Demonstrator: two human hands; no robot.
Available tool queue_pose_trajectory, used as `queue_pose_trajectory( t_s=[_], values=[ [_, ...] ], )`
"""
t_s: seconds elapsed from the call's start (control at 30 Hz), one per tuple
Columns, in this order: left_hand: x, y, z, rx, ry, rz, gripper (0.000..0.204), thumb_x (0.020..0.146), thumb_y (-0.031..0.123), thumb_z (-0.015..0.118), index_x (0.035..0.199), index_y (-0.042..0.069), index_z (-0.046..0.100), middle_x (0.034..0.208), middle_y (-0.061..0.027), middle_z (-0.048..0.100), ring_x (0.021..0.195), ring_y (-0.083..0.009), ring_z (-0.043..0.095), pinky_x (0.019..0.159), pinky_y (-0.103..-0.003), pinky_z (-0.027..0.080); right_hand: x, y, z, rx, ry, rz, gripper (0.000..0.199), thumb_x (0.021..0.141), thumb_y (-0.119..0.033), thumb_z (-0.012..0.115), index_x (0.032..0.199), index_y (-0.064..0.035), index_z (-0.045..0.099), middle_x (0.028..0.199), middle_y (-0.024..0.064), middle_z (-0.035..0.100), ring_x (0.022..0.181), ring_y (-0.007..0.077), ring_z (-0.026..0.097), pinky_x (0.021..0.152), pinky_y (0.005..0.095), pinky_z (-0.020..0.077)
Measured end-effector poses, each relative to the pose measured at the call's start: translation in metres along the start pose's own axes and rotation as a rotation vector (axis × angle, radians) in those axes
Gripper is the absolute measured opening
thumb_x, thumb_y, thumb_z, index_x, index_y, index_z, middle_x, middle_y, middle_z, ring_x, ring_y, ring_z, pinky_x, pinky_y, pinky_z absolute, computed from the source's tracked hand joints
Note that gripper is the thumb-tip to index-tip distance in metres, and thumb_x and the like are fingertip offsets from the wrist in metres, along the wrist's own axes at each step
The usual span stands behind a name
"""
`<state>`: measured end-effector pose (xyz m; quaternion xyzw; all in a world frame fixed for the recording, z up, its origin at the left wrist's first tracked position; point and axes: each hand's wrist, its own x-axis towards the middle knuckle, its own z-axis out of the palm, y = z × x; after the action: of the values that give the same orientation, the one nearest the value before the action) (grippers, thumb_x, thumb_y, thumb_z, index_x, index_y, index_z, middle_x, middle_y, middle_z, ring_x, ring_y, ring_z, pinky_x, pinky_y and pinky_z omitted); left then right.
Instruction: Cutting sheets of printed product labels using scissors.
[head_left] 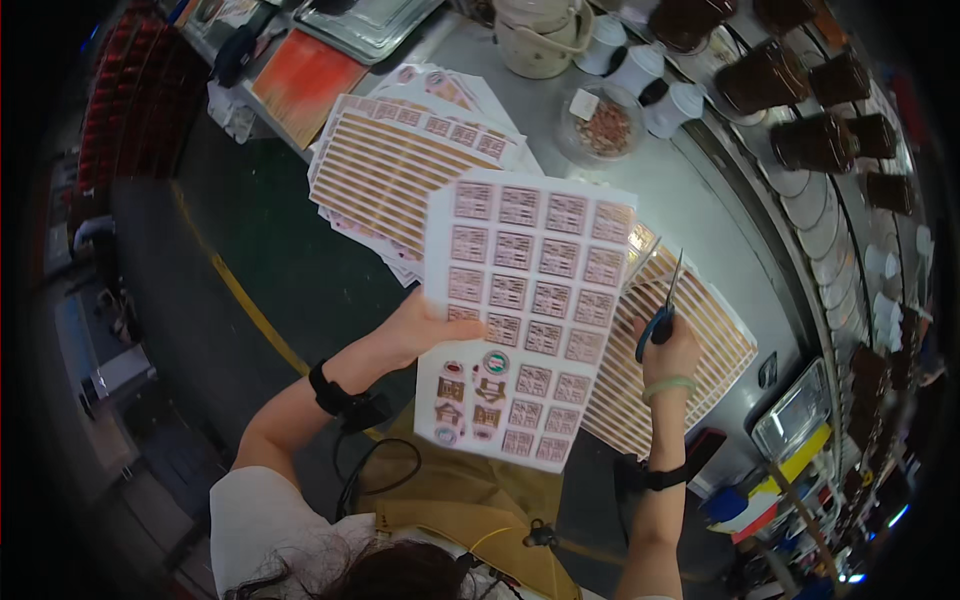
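Note:
My left hand (415, 328) grips the left edge of a white decal sheet (528, 275), its thumb lying on the front. Rows of small square pinkish prints cover most of the sheet. Brown motifs and round emblems fill its lower left. To the right of the sheet, my right hand (673, 352) is closed round the dark blue handles of a pair of scissors (656, 332). The blades point up and away from me and look spread apart. Under the scissors and partly behind the sheet lies a gold-striped sheet (712, 345) on the metal table.
A pile of gold-striped and printed sheets (375, 165) overhangs the table's left edge. Farther back are an orange-red board (308, 85), a clear tub of reddish bits (603, 128) and a pale pot (540, 45). Brown cups (765, 80) stand along a curved line at right.

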<state>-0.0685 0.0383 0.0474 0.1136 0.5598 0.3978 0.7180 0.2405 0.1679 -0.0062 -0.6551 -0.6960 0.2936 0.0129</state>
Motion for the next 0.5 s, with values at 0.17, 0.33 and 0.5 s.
queue_pose_trajectory(
  t_s=[0.17,0.33,0.5],
  values=[
    [-0.038,-0.023,-0.053,-0.161,0.261,0.137,0.04,0.087,0.001,0.063,0.126,0.001,0.053,0.12,-0.0086,0.061,0.107,-0.0186,0.06,0.091,-0.035,0.049,0.002,-0.004,-0.016,-0.403,-0.275,0.089,0.045,0.069,-0.036,0.079,0.096,-0.0024,0.066,0.087,0.0222,0.067,0.08,0.0375,0.066,0.07,0.0468,0.0524],
    [-0.052,-0.042,-0.084,-0.382,0.455,0.238,0.035,0.089,0.004,0.061,0.124,0.0,0.055,0.121,-0.01,0.061,0.108,-0.0199,0.06,0.092,-0.036,0.049,0.041,-0.085,-0.04,-0.676,-0.5,0.214,0.057,0.067,-0.055,0.074,0.089,-0.003,0.072,0.092,0.0202,0.069,0.083,0.034,0.068,0.073,0.0414,0.0538],
    [-0.041,-0.044,-0.094,-0.495,0.498,0.282,0.034,0.089,0.005,0.062,0.122,0.0,0.057,0.118,-0.0091,0.063,0.107,-0.019,0.061,0.091,-0.034,0.049,0.035,-0.086,-0.016,-0.902,-0.582,-0.02,0.054,0.074,-0.054,0.07,0.087,-0.0023,0.071,0.09,0.0179,0.069,0.088,0.0317,0.067,0.077,0.0412,0.0522]
  ],
)
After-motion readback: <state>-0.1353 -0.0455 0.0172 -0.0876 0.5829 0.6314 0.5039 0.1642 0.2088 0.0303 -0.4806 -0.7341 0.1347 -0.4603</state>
